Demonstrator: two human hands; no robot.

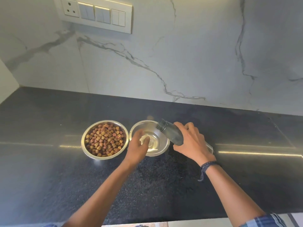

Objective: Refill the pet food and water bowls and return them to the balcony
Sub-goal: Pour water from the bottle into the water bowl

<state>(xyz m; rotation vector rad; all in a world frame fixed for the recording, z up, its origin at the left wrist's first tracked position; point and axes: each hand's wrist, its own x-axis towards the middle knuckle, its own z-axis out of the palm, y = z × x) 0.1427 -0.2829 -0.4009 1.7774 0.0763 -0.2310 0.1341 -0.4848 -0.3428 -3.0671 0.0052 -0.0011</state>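
Two steel bowls stand side by side on the black counter point(49, 169). The left bowl point(85, 148) is full of brown kibble point(104, 139). The right bowl point(161, 148) holds a little clear water. My right hand point(191, 141) grips a clear bottle point(170, 132), tilted so its open mouth hangs over the right bowl's far rim. My left hand point(136, 145) rests on that bowl's left rim with fingers curled over it.
A marble wall rises behind the counter, with a switch panel and socket point(95, 13) at the upper left. The counter's front edge runs along the bottom of the view. A dark band is on my right wrist.
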